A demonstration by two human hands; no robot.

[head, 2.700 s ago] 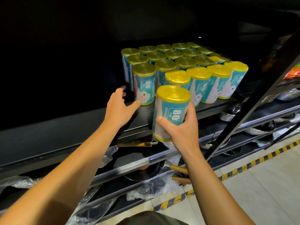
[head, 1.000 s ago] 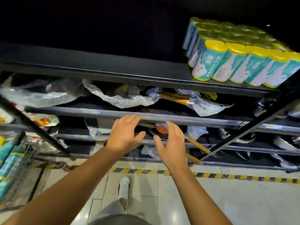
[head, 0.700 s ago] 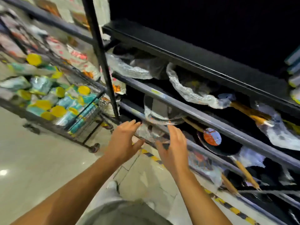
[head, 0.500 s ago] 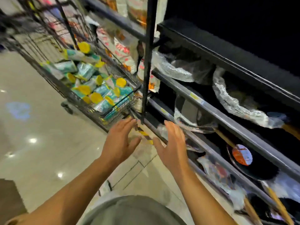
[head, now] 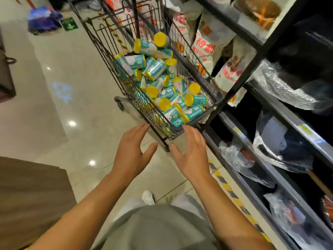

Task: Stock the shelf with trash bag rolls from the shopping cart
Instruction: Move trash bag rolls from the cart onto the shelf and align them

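A dark wire shopping cart stands on the floor ahead of me, beside the shelving. Inside it lie several teal trash bag rolls with yellow caps, heaped on their sides. My left hand and my right hand hover side by side just short of the cart's near end, palms facing each other, fingers straight. Both hands hold nothing. The stocked shelf of rolls is out of view.
Black metal shelving runs along the right, with plastic-wrapped pans on the lower levels and white printed sacks behind the cart. A yellow-black floor stripe edges the shelving. A brown surface is at the lower left.
My view has swung left from the shelf to the cart. The roll my right hand held 2.7 s ago is gone from it. Both empty hands have come close to the cart's near end.
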